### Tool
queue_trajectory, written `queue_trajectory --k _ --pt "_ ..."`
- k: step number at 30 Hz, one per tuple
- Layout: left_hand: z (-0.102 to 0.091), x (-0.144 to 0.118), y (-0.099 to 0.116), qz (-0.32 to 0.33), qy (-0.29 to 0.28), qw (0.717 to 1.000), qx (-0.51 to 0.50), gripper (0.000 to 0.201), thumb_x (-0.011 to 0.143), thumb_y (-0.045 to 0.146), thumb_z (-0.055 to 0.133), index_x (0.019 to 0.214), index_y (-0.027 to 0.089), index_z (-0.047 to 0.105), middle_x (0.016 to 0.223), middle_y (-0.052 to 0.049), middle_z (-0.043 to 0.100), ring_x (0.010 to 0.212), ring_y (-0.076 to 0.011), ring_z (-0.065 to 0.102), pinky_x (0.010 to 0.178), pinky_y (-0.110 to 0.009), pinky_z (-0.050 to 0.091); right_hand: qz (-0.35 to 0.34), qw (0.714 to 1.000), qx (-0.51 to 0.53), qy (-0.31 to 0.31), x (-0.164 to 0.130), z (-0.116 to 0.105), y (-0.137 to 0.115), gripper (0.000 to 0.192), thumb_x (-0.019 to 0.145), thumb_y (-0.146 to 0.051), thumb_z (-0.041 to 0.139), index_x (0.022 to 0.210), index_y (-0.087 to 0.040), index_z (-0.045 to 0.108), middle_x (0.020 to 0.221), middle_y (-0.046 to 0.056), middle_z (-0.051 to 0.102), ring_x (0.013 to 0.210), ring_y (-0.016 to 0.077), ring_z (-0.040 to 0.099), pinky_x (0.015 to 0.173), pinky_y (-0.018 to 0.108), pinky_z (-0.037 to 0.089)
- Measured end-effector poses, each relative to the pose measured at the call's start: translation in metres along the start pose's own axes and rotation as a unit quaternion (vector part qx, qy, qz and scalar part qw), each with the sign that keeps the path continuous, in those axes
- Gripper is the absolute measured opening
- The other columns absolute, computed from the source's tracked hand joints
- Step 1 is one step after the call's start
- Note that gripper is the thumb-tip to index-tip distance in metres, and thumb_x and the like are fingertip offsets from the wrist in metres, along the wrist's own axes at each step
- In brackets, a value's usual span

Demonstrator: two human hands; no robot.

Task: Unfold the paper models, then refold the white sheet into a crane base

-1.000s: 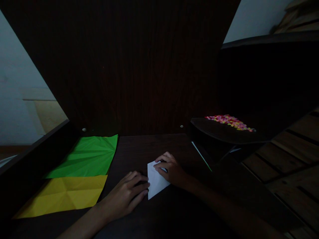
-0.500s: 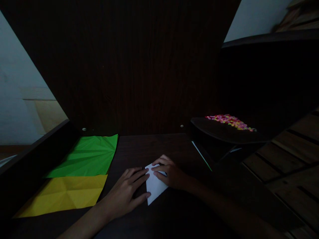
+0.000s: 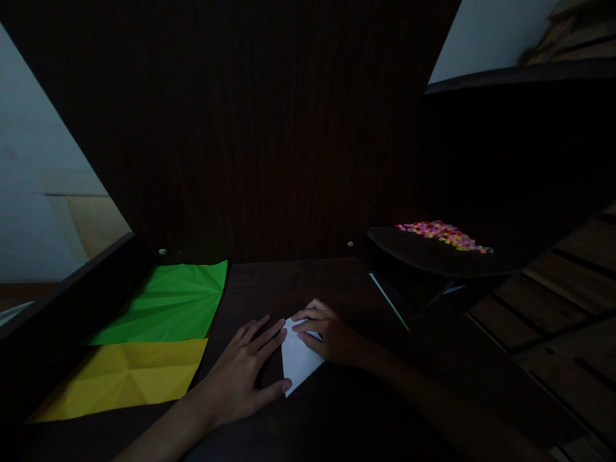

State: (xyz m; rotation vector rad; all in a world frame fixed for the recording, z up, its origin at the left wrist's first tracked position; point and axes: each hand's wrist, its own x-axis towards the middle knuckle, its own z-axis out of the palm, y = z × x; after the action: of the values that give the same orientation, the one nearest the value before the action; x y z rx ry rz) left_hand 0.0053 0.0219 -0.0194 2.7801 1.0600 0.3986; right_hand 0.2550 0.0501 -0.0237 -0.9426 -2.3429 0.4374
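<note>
Since a second ago the left hand (image 3: pixel 245 372) has slid up against the white folded paper (image 3: pixel 298 359) and spread — its fingers now lie flat and fanned, index tip on the paper's upper point, thumb tip at its lower corner. Low in the frame's centre, the paper lies on the dark table (image 3: pixel 289 282). Right hand (image 3: pixel 332 337) presses the paper's right edge with bent fingers. At lower left lies a yellow sheet (image 3: pixel 125 378), a creased green sheet (image 3: pixel 168 301) just beyond it. Farther right, coloured beads (image 3: pixel 443 234) sit on a dark tray (image 3: pixel 433 256).
</note>
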Motion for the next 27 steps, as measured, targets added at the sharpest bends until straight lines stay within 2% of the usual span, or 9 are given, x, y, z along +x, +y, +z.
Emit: queue_trajectory --k 5,13,16,20,24,27 --pt "0.0 -0.002 -0.002 0.009 0.002 1.0 -0.019 0.084 0.084 0.061 0.06 0.153 0.027 0.026 0.154 -0.009 0.038 0.142 -0.0382 0.03 0.108 -0.062 0.034 0.003 1.0 -0.014 0.002 0.001 -0.005 -0.001 0.017 0.088 -0.019 0.062 0.099 -0.021 0.075 0.112 0.007 0.071 0.103 0.0227 0.057 0.091 0.041 0.047" --pt "-0.003 -0.001 0.001 0.017 0.007 1.0 -0.017 0.089 0.081 0.06 0.064 0.153 0.024 0.027 0.153 -0.01 0.04 0.142 -0.0386 0.03 0.108 -0.061 0.035 0.0 1.0 -0.028 0.003 0.002 -0.009 -0.001 0.014 0.085 -0.019 0.064 0.093 -0.021 0.075 0.111 0.005 0.072 0.1 0.0231 0.057 0.089 0.043 0.046" --pt "-0.006 -0.002 0.001 0.027 0.0 1.0 -0.009 0.082 0.086 0.06 0.058 0.153 0.023 0.028 0.153 -0.01 0.04 0.142 -0.0378 0.031 0.109 -0.06 0.035 0.001 0.999 -0.034 0.001 0.002 -0.009 -0.002 0.014 0.086 -0.019 0.063 0.093 -0.022 0.075 0.112 0.004 0.072 0.1 0.0231 0.056 0.091 0.044 0.044" --pt "-0.008 -0.002 0.003 0.025 -0.008 1.0 0.011 0.064 0.097 0.049 0.048 0.152 0.023 0.029 0.154 -0.007 0.039 0.142 -0.034 0.031 0.11 -0.056 0.036 0.006 0.999 -0.039 -0.007 0.001 -0.011 -0.002 0.016 0.084 -0.022 0.066 0.097 -0.022 0.075 0.114 0.005 0.071 0.102 0.024 0.056 0.092 0.045 0.043" --pt "-0.006 -0.002 0.004 0.011 0.008 1.0 0.02 0.06 0.098 0.045 0.047 0.151 0.023 0.031 0.152 -0.007 0.042 0.14 -0.0345 0.035 0.108 -0.057 0.039 0.006 0.999 -0.041 -0.016 0.001 -0.012 -0.003 0.023 0.082 -0.027 0.069 0.104 -0.023 0.073 0.118 0.006 0.069 0.105 0.0255 0.055 0.092 0.046 0.044" --pt "-0.004 -0.002 0.004 0.008 0.01 1.0 0.021 0.059 0.099 0.042 0.046 0.153 0.028 0.027 0.151 -0.006 0.043 0.138 -0.0343 0.038 0.106 -0.058 0.04 0.006 0.999 -0.044 -0.011 0.0 -0.011 -0.002 0.026 0.08 -0.028 0.07 0.105 -0.023 0.073 0.119 0.006 0.068 0.106 0.0259 0.054 0.091 0.046 0.045"
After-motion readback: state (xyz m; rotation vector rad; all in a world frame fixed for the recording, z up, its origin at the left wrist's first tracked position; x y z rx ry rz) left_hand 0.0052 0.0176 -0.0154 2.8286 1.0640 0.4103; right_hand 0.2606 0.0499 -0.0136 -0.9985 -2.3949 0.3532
